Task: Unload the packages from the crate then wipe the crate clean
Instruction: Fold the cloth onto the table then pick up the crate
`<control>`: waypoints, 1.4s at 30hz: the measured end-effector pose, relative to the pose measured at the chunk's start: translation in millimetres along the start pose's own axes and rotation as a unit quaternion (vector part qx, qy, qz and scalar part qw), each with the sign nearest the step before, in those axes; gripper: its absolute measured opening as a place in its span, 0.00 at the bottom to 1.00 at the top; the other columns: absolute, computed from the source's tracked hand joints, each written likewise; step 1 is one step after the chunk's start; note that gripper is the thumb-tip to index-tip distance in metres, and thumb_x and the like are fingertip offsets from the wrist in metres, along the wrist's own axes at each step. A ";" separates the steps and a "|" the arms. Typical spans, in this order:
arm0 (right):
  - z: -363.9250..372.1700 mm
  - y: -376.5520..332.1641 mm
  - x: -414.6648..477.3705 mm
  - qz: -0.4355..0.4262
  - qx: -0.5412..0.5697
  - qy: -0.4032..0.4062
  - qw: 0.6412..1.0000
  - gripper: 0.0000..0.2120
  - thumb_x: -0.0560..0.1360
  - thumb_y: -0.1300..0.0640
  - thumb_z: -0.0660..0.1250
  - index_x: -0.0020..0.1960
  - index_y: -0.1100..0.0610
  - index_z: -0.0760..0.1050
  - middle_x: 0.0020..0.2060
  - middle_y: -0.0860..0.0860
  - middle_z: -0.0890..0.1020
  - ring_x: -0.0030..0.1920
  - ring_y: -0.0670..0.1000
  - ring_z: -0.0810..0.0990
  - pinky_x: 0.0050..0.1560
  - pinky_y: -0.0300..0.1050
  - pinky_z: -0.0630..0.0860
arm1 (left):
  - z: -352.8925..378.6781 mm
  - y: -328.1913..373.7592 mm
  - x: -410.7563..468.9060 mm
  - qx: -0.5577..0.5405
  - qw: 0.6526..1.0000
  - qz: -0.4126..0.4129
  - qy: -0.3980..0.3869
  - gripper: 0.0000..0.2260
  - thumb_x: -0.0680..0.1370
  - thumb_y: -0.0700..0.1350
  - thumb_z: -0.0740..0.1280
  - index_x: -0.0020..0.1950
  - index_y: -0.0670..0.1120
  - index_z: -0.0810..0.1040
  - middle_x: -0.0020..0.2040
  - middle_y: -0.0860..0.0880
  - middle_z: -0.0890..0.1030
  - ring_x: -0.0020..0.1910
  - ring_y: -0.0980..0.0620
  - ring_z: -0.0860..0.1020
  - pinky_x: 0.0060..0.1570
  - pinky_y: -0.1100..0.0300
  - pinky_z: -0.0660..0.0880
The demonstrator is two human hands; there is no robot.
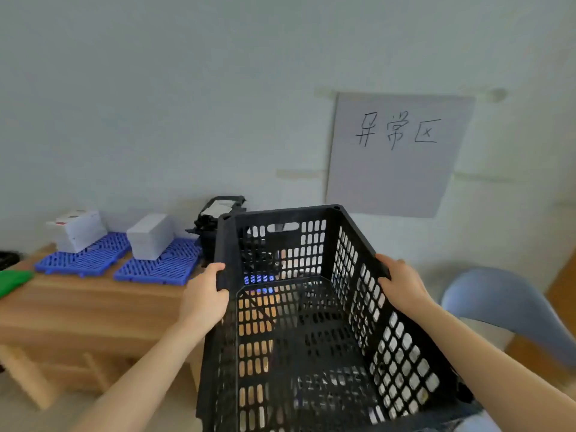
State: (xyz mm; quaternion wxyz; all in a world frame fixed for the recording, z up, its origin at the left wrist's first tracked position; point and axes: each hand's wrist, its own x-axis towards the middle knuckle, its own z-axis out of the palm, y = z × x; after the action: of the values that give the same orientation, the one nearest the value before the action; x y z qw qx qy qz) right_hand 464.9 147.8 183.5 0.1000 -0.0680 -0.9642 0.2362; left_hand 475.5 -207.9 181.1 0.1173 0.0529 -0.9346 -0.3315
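Holding the black crate between both hands, that's the whole shot. The left hand has its fingers curled over the left rim, and the right hand is clamped onto the right rim the same way. So both hands are gripping it, one per side. The crate is tipped with its open top facing the camera, and nothing is inside, just the slotted bottom and walls. It hangs at the right end of the wooden counter. Can't tell if the far end touches anything.

Out past the left hand there are two white packages on the counter. The first package is furthest left and the second package is closer to the crate. Each sits on its own blue plastic grid mat, so that's two clear mats: one mat and another mat. A bit more blue shows through the crate's holes, but I can't make out what it is.

Just beyond the left hand, behind the crate's far corner, is one black gadget, too blurry to name. Way off to the left edge is one green thing.

Above the right hand is one handwritten paper sign on the wall, and to the right of that hand one blue-grey chair.
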 end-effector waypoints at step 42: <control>181.5 246.2 299.8 0.268 0.083 -0.025 0.959 0.28 0.80 0.62 0.58 0.76 0.47 0.57 0.53 0.49 0.70 0.39 0.45 0.74 0.35 0.36 0.71 | 414.2 47.5 305.2 0.016 0.989 -0.028 -0.147 0.24 0.78 0.37 0.66 0.73 0.50 0.68 0.70 0.50 0.74 0.66 0.47 0.75 0.62 0.52 0.72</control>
State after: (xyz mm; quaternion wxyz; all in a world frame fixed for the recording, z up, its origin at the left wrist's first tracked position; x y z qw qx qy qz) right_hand 153.7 337.5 -41.4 0.0137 -0.3095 -0.8897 0.3354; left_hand 74.1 26.5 -44.4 -0.0320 0.0319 -0.9450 -0.3239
